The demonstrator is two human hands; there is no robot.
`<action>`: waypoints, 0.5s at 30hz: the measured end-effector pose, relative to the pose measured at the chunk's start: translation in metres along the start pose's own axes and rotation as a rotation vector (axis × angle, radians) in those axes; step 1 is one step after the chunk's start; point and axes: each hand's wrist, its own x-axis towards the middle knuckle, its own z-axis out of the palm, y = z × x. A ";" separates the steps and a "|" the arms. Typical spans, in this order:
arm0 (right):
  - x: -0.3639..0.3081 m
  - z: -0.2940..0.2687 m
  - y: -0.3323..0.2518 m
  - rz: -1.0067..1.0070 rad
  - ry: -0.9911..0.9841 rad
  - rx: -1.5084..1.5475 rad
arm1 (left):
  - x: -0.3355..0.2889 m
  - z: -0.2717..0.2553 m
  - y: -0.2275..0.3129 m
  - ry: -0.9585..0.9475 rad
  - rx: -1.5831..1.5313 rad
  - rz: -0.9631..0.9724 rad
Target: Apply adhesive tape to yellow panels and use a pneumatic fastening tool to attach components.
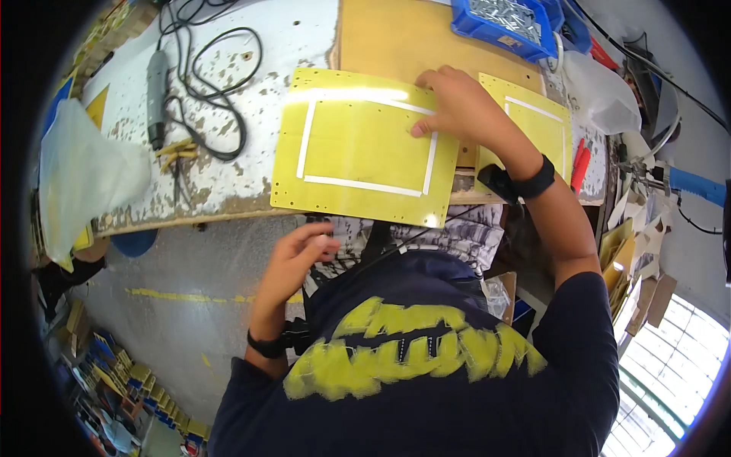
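A yellow rectangular panel [364, 141] lies on the workbench, its near edge overhanging the front. White strips form a frame on its face, and small holes dot its borders. My right hand [461, 107] grips the panel near its far right corner, thumb on the face and fingers by the far edge; the fingertips are partly hidden. Off the panel's near left edge, my left hand [297, 255] hovers over my lap, loosely curled with its fingers apart and nothing in it. Partly under my right arm, a second yellow panel [533, 126] with white strips lies on the bench.
A grey corded hand tool [158, 99] lies at the left of the worn white bench [122, 175], its black cable looped beside it. A blue bin [502, 27] of metal screws stands far right. A red-handled tool [581, 166] lies near the right edge. A plastic bag [87, 175] hangs at left.
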 end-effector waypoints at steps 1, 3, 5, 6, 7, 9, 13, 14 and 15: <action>-0.003 0.002 -0.008 0.051 -0.038 -0.022 | 0.002 0.004 -0.010 0.005 -0.116 -0.062; -0.017 0.002 -0.027 0.074 -0.038 -0.019 | -0.001 0.020 -0.016 -0.037 -0.332 -0.022; -0.036 0.007 -0.042 0.128 -0.058 -0.016 | 0.000 0.031 -0.011 0.019 -0.364 -0.013; -0.048 0.011 -0.047 0.145 -0.020 -0.035 | -0.001 0.034 -0.008 0.065 -0.387 0.010; -0.058 0.015 -0.048 0.166 0.024 -0.061 | -0.002 0.034 -0.007 0.054 -0.371 0.022; -0.075 0.031 -0.055 0.157 0.083 -0.011 | -0.006 0.039 -0.007 0.300 -0.378 0.180; -0.106 0.030 -0.065 0.119 0.199 0.159 | 0.002 0.024 0.010 0.352 -0.302 0.343; -0.112 0.022 -0.054 0.144 0.212 0.142 | 0.008 0.018 0.013 0.347 -0.264 0.337; -0.116 0.014 -0.037 0.127 0.300 0.229 | 0.016 0.010 0.014 0.322 -0.236 0.337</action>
